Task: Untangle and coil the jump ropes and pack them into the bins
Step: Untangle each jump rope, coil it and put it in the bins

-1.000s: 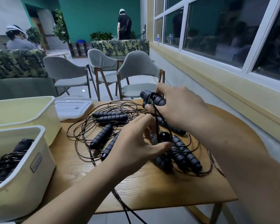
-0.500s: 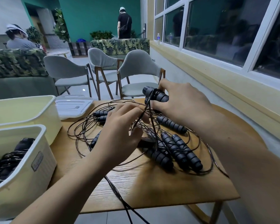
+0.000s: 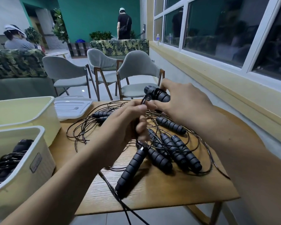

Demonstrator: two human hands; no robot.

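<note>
Cord (image 3: pixel 144 100) sat pinched in curled left hand (image 3: pixel 125 125) above counter (image 3: pixel 169 192); right hand (image 3: pixel 185 104) gripped cord-wrapped handle (image 3: pixel 162 95) above counter's far edge.

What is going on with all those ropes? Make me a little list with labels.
Left grip: pinches a cord
Right grip: holds a handle wound with cord
Table: tangled ropes and loose handles
Near bin: holds packed ropes
Far bin: behind the near bin
Lid: flat on the table, beside the far bin
</note>
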